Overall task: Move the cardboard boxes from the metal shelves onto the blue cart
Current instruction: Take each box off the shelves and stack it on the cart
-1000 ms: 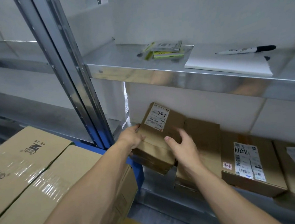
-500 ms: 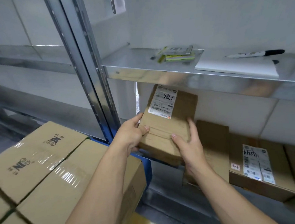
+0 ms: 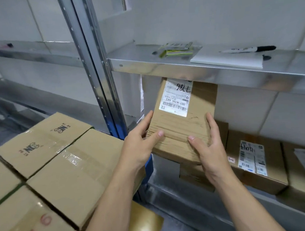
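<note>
Brown cardboard box with a white sticker (image 3: 184,131) is up in the air, held by both hands. It is in front of the left end of the lower metal shelf (image 3: 172,188) and just under the front edge of the upper metal shelf (image 3: 162,67). The left hand (image 3: 141,143) grips its left side, thumb on the front. The right hand (image 3: 209,147) grips its right side near the bottom corner, thumb on the front too.

To do this step well, keep both hands tight and pull the box toward the body, so its top does not bump the upper shelf edge. Then swing it left to the blue cart (image 3: 149,167), where the big taped cardboard boxes (image 3: 75,168) seem to sit. Set it down flat, away from the edges, so it cannot slide off.

The sticker has "507-N705 A83" printed by a barcode. Black pen marks on it look like "98LL", maybe upside down. The big boxes show an "NC" logo, and the nearest has red "X76". A second brown box on the lower shelf (image 3: 255,162) has pen writing I cannot read for sure.
</note>
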Available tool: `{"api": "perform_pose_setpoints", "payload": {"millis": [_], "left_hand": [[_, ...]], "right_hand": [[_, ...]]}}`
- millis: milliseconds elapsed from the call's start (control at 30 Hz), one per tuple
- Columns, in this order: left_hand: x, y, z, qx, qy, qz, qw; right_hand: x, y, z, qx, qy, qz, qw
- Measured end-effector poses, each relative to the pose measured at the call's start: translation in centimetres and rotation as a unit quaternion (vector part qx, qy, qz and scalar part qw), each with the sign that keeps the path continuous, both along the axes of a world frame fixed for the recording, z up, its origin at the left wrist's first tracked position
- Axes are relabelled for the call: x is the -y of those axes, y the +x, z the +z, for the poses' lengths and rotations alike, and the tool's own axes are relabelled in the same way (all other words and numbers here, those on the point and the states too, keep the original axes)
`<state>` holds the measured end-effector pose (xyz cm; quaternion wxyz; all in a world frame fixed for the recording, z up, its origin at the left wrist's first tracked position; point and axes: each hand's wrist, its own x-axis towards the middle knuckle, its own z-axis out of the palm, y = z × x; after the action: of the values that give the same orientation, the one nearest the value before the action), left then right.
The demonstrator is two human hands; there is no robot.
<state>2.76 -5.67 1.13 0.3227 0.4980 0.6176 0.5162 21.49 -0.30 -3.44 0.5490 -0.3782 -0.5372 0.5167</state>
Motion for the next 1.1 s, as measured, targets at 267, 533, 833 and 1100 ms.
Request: {"api": "perform_pose_setpoints", "payload": {"millis": [267,533,833,1100], "left_hand": [[4.8,5.8,-0.1,0.016,0.009,0.053,0.998],[11.2,11.0,-0.6,0.035,0.048,0.152,0.987],[19.8,9.9,1.4,-0.023,0.089,0.283,0.955],[28.7,5.3,3.8,-0.054,0.117,0.421,0.898]], "right_hand": [[2.9,4.6,1.1,0.011,0.009,0.064,0.998],[6.5,8.2,2.1,0.025,0.036,0.160,0.986],[11.2,4.1,5.4,0.029,0.087,0.290,0.953],[17.5,-4.6,8.2,0.025,0.111,0.409,0.905]]}}
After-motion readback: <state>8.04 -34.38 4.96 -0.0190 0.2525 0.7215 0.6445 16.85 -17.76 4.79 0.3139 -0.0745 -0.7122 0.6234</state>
